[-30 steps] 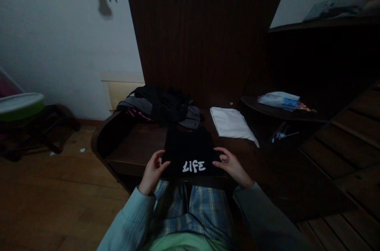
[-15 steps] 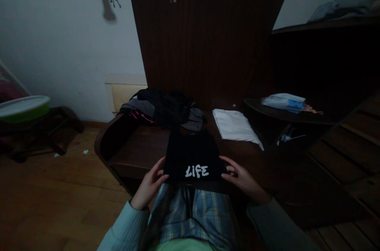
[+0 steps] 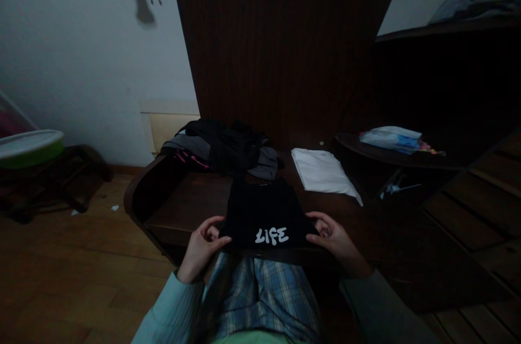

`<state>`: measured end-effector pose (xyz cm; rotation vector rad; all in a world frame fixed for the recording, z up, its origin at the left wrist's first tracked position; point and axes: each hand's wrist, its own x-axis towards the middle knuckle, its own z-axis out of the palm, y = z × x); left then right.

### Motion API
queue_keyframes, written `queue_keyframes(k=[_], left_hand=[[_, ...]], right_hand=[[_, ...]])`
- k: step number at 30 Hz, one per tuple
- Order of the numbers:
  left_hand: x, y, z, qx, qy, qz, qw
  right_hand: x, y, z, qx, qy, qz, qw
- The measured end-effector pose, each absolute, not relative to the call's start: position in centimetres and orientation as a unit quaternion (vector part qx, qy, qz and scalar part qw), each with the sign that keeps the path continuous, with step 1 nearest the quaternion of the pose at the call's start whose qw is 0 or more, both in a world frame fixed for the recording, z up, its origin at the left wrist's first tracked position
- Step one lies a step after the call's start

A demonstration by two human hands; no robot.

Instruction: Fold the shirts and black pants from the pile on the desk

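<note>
A folded black shirt (image 3: 264,214) with white letters "LIFE" lies on the near edge of a dark wooden table (image 3: 183,203). My left hand (image 3: 201,246) pinches the shirt's lower left corner, fingers curled. At the lower right corner my right hand (image 3: 336,238) grips the cloth the same way. Both sleeves are light blue, and checked trousers show below the shirt.
A heap of dark clothes (image 3: 222,148) sits at the table's back left. A folded white cloth (image 3: 321,170) lies at the back right. A plastic bag (image 3: 391,139) rests on a side shelf. A green-rimmed basin (image 3: 28,147) stands on a stool at left.
Both hands have curled tighter round the shirt's near corners. The shirt has stayed in place apart from slight camera shift.
</note>
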<state>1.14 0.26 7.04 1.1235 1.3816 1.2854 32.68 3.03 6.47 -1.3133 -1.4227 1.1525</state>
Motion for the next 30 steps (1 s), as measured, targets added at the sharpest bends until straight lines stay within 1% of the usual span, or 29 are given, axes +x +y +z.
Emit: queue_keyframes(k=[4, 7, 10, 12, 16, 18, 22, 26, 30], left_hand=[[1.1, 0.1, 6.6, 0.467, 0.557, 0.501, 0.470], [1.1, -0.3, 6.7, 0.475, 0.550, 0.487, 0.484], [1.4, -0.4, 6.9, 0.481, 0.548, 0.501, 0.467], [1.6, -0.4, 6.7, 0.475, 0.555, 0.519, 0.443], [1.8, -0.6, 5.8, 0.443, 0.572, 0.552, 0.415], [1.8, -0.7, 5.5, 0.440, 0.574, 0.552, 0.414], [1.8, -0.5, 6.4, 0.463, 0.564, 0.519, 0.444], [1.9, 0.7, 7.9, 0.465, 0.575, 0.505, 0.445], [1.8, 2.4, 7.6, 0.486, 0.565, 0.502, 0.439]], right_hand=[[32.8, 2.7, 6.2, -0.531, -0.586, 0.451, 0.414], [32.8, 2.4, 6.8, -0.529, -0.576, 0.481, 0.397], [32.4, 2.2, 7.3, -0.525, -0.560, 0.503, 0.397], [32.1, 2.3, 7.3, -0.532, -0.555, 0.487, 0.414], [31.6, 2.1, 6.2, -0.544, -0.537, 0.427, 0.482], [31.7, 2.0, 5.8, -0.545, -0.535, 0.421, 0.490], [31.9, 2.3, 6.3, -0.535, -0.543, 0.449, 0.466], [31.8, 3.6, 7.3, -0.541, -0.535, 0.440, 0.478], [31.2, 4.8, 7.4, -0.530, -0.508, 0.511, 0.446]])
